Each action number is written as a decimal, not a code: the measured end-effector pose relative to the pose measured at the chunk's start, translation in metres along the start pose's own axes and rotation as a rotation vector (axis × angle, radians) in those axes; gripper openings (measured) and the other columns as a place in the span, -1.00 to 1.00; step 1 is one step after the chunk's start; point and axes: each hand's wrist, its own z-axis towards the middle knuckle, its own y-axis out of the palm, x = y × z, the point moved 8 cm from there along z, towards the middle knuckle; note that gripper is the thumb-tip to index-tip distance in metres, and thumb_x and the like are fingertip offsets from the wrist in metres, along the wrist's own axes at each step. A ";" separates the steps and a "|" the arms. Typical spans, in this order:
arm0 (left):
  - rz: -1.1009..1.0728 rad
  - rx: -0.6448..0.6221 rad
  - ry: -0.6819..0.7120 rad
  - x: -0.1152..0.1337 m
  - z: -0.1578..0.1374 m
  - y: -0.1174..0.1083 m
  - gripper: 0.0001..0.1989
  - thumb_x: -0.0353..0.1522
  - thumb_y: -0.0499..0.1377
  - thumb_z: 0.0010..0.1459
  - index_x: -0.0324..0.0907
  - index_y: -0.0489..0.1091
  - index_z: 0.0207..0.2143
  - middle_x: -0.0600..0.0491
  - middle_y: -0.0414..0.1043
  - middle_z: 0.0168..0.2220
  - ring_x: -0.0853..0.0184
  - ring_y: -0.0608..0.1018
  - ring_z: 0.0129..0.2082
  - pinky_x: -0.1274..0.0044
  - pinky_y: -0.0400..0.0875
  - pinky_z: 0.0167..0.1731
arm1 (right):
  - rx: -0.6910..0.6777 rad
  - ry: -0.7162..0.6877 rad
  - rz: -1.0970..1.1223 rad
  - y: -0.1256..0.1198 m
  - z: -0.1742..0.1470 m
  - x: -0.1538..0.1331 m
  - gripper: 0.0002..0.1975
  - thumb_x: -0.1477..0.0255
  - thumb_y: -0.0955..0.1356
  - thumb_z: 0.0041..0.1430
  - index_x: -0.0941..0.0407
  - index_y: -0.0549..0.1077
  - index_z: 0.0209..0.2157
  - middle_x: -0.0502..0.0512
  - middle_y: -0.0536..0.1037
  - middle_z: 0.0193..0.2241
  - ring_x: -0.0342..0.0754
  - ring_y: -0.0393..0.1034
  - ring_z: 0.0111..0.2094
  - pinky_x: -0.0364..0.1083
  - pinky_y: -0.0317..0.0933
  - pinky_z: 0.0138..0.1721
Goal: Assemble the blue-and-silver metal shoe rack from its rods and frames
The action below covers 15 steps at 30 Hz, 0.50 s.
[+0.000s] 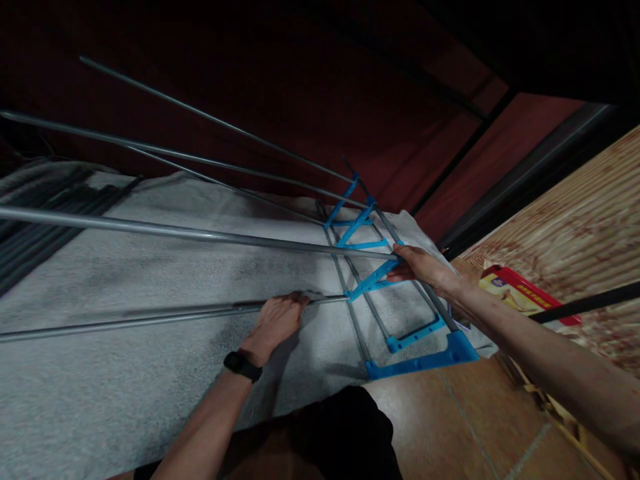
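Note:
A frame of grey metal tubes with blue plastic brackets lies across a pale blanket (165, 373). My left hand (283, 319), a dark band at its wrist, is closed around the lowest long tube (200, 315). That tube runs to the end of a blue bracket (375, 278). At the bracket's other end, my right hand (417, 265) grips the joint where a thicker long tube (220, 236) meets it. Its thumb lies on top, and the other fingers are partly hidden underneath. More blue brackets (423, 360) join the crossing tubes nearby.
Several dark tubes (55, 220) lie at the left on the blanket. A dark red surface (240, 80) rises behind. On the right are a red and yellow box (525, 297), a patterned surface (590, 207) and a black bar (590, 303). Tiled floor (450, 420) shows below.

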 end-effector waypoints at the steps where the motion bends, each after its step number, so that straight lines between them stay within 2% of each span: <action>1: 0.005 -0.010 0.009 0.002 0.001 -0.002 -0.57 -0.56 -0.05 0.21 -0.13 0.44 0.01 -0.08 0.57 -0.13 0.20 0.61 -0.19 0.43 0.37 -0.19 | -0.001 -0.003 0.000 -0.001 0.000 0.000 -0.81 0.34 0.23 0.39 0.18 0.34 -0.22 0.09 0.52 -0.53 -0.04 0.54 -0.49 -0.06 0.52 -0.39; 5: 0.028 -0.052 0.001 0.002 0.004 -0.008 -0.58 -0.53 -0.08 0.24 -0.12 0.47 -0.02 -0.09 0.60 -0.25 0.17 0.62 -0.22 0.42 0.37 -0.19 | -0.022 -0.022 -0.018 0.003 -0.003 -0.004 -0.81 0.35 0.23 0.40 0.19 0.34 -0.22 0.09 0.53 -0.52 -0.07 0.52 -0.51 -0.11 0.51 -0.41; 15: -0.037 -0.086 -0.029 -0.011 0.014 0.003 -0.59 -0.38 -0.12 0.34 -0.01 0.48 -0.01 -0.03 0.61 -0.21 0.18 0.61 -0.20 0.42 0.35 -0.14 | -0.045 -0.032 -0.022 0.010 -0.007 -0.011 -0.83 0.38 0.22 0.40 0.19 0.34 -0.25 0.07 0.52 -0.50 -0.11 0.50 -0.52 -0.12 0.50 -0.41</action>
